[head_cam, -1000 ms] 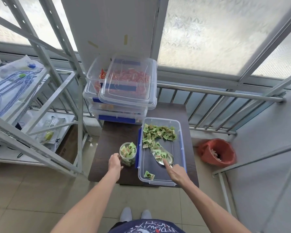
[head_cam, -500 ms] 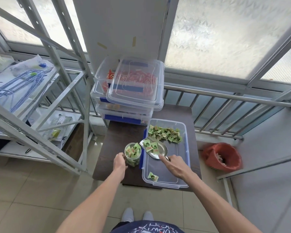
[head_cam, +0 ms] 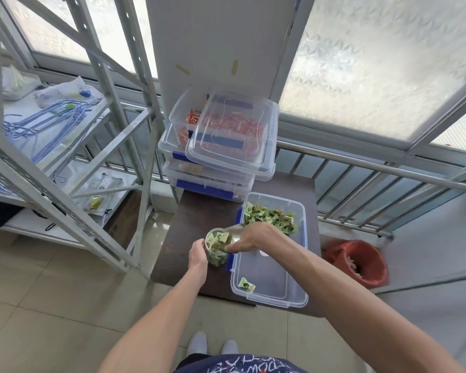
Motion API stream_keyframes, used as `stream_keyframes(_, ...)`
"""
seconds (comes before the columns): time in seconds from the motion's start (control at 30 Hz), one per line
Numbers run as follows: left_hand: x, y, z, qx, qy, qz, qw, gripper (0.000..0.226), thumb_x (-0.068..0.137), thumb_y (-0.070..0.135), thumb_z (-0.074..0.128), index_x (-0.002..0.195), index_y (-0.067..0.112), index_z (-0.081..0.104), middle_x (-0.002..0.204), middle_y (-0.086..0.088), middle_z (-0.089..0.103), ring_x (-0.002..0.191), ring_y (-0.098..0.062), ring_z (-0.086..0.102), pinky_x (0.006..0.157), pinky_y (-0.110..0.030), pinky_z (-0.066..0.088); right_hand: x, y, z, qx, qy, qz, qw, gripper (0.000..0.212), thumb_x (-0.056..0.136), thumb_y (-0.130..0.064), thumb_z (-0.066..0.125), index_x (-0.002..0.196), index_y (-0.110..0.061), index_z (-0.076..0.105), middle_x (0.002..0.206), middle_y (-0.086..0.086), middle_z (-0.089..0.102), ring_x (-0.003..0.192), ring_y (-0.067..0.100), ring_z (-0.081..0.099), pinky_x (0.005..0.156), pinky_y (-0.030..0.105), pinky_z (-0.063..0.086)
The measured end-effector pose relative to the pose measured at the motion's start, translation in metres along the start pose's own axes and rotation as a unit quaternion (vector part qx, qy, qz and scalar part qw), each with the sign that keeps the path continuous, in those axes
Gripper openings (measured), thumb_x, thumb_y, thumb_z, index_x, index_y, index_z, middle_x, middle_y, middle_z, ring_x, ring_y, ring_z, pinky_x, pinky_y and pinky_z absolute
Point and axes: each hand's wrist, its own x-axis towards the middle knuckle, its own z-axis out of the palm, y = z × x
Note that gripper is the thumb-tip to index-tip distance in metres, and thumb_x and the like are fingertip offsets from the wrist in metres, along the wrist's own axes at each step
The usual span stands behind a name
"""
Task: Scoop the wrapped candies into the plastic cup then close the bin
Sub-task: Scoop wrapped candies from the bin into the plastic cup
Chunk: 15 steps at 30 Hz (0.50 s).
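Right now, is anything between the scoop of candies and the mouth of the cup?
Nothing visible. The right hand holds the metal scoop tilted right at the open plastic cup, which the left hand steadies.

Dark table (head_cam: 197, 216) carries stacked bins (head_cam: 207, 181), open bin (head_cam: 296, 300), cup (head_cam: 217, 258)

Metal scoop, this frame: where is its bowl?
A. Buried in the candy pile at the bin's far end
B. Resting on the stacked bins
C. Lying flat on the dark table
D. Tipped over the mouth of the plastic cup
D: the right hand holds the metal scoop tilted over the plastic cup, which the left hand steadies beside the open bin.
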Motion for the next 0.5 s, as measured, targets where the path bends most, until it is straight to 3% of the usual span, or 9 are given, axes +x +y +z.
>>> stream_keyframes(0.1,0.001,-0.001,0.001,0.0,-0.001,-0.001,1.0,0.026,0.1,0.026,0.035,0.099,0.018,0.06,0.088,0.007,0.062,0.076,-0.003,0.053,0.08,-0.03,0.035,0.0,-0.002,-0.015,-0.024,-0.029,-0.023,0.999,0.078,0.092,-0.069,0.05,0.158,-0.045,0.016,0.164,-0.008,0.026,0.146,0.025,0.034,0.114,0.04,0.033)
stream_keyframes(0.2,0.006,0.0,-0.001,-0.002,-0.007,0.003,1.0,0.03,0.1,0.026,0.035,0.113,0.015,0.06,0.099,0.004,0.063,0.08,-0.004,0.054,0.08,-0.03,0.036,-0.005,0.001,-0.025,-0.055,-0.028,-0.023,0.998,0.082,0.089,-0.065,0.059,0.157,-0.047,0.017,0.161,-0.009,0.031,0.144,0.026,0.038,0.113,0.043,0.038)
stream_keyframes(0.3,0.007,0.001,-0.004,0.0,-0.015,0.0,1.0,0.031,0.099,0.025,0.036,0.109,0.013,0.063,0.103,0.001,0.063,0.084,-0.007,0.055,0.075,-0.03,0.039,-0.01,0.002,-0.026,-0.053,-0.014,0.003,0.999,0.083,0.083,-0.061,0.069,0.154,-0.043,0.03,0.149,-0.009,0.049,0.132,0.027,0.052,0.106,0.041,0.046)
stream_keyframes(0.4,0.005,0.001,-0.003,0.007,-0.016,-0.003,1.0,0.028,0.098,0.025,0.037,0.093,0.018,0.063,0.1,0.001,0.065,0.081,-0.007,0.056,0.07,-0.03,0.039,-0.007,-0.006,-0.013,-0.059,0.038,0.021,0.997,0.065,0.076,-0.06,0.076,0.127,-0.021,0.065,0.126,-0.001,0.066,0.111,0.025,0.064,0.09,0.035,0.054)
stream_keyframes(0.5,0.002,0.002,-0.003,0.018,-0.01,0.001,1.0,0.029,0.098,0.024,0.037,0.083,0.021,0.062,0.089,0.003,0.065,0.075,-0.004,0.054,0.065,-0.029,0.038,0.004,-0.019,0.008,-0.072,0.008,0.022,0.997,0.064,0.076,-0.054,0.08,0.125,-0.015,0.067,0.125,0.002,0.066,0.111,0.026,0.064,0.081,0.035,0.052)
